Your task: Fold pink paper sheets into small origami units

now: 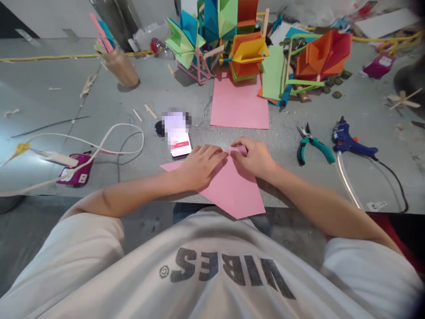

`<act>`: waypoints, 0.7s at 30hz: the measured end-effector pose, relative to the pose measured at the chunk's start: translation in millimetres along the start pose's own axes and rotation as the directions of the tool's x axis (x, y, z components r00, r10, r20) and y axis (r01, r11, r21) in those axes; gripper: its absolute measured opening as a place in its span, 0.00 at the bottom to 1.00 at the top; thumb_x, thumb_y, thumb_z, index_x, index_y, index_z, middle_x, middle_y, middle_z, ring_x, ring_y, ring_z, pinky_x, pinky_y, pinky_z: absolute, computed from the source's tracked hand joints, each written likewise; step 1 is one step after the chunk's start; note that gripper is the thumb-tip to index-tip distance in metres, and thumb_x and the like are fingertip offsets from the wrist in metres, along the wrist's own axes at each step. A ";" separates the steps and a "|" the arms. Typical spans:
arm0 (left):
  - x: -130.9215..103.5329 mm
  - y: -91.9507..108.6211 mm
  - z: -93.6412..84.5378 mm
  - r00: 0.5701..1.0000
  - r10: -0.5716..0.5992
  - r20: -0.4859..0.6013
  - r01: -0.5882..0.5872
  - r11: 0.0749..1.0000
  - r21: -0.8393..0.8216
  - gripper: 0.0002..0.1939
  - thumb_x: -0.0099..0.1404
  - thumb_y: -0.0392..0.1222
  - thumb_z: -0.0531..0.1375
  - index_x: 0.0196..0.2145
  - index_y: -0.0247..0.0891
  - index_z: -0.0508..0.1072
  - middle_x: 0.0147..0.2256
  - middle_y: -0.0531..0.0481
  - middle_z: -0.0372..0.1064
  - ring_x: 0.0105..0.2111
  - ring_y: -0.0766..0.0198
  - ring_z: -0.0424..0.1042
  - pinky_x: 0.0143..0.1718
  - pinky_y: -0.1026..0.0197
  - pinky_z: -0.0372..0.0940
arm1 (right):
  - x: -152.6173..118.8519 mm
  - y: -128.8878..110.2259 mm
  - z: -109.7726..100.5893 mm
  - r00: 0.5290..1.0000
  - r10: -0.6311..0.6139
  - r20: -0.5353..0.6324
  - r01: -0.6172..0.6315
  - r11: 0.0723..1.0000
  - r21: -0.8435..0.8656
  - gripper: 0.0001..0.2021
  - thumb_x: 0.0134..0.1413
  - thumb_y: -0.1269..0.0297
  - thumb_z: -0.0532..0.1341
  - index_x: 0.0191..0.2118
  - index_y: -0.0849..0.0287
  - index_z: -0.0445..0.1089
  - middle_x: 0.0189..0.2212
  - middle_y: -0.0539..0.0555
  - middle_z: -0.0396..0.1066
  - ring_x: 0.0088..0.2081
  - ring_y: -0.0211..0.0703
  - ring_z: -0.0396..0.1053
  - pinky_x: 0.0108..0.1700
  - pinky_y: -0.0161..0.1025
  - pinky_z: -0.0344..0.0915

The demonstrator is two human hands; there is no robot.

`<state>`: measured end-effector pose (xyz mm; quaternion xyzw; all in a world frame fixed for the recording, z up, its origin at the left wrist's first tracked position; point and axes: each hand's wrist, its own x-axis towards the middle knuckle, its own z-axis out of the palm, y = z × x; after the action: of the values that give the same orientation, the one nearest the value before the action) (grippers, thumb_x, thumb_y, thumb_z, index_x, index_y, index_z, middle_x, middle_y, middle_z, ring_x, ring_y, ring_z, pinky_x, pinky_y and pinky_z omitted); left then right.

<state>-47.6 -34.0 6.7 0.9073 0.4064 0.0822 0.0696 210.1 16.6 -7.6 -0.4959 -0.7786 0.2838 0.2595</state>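
Note:
A pink sheet of paper (234, 188) lies at the table's front edge, with one pointed corner hanging over it. My left hand (201, 166) rests flat on the paper, fingers stretched out over its upper left part. At the top edge my right hand (254, 157) pinches a folded or curled bit of the same sheet between thumb and fingers. A phone (181, 148) with a lit screen lies just beyond my left hand. Further back sits a stack of pink paper (239, 106).
Folded paper shapes (249, 53) on stick frames crowd the back. Pliers (312, 146) and a blue glue gun (352, 139) with its cord lie right. A cup of paper strips (121, 68) stands back left. A purple power adapter (78, 170) with white cables lies left.

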 end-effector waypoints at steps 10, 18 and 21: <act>-19.2 6.7 9.1 0.982 0.187 0.026 -0.189 0.979 0.073 0.27 0.85 0.51 0.57 0.69 0.30 0.77 0.71 0.30 0.73 0.73 0.36 0.72 0.69 0.37 0.69 | -16.2 -1.5 -1.5 0.999 0.032 -0.011 -0.033 0.987 -0.156 0.05 0.70 0.62 0.65 0.40 0.52 0.79 0.37 0.53 0.86 0.38 0.53 0.81 0.40 0.48 0.69; -21.8 8.5 2.6 0.983 0.180 0.044 -0.183 0.981 0.069 0.33 0.83 0.60 0.59 0.67 0.26 0.78 0.70 0.27 0.75 0.70 0.36 0.75 0.69 0.38 0.71 | -17.5 -1.7 -2.4 0.999 0.027 -0.016 -0.029 0.989 -0.148 0.05 0.69 0.61 0.65 0.41 0.52 0.79 0.37 0.54 0.86 0.37 0.53 0.81 0.41 0.50 0.71; -19.1 6.1 -1.6 0.980 0.193 0.042 -0.195 0.978 0.073 0.31 0.84 0.59 0.59 0.64 0.26 0.79 0.67 0.29 0.77 0.67 0.37 0.77 0.68 0.40 0.70 | -17.0 -3.4 -3.0 0.999 0.035 -0.011 -0.036 0.988 -0.149 0.06 0.69 0.61 0.65 0.41 0.52 0.80 0.37 0.55 0.86 0.37 0.54 0.81 0.41 0.50 0.71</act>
<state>-56.0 -52.2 7.6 0.9460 0.3175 0.0571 0.0332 216.4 0.4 -5.2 -0.5289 -0.7876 0.2273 0.2199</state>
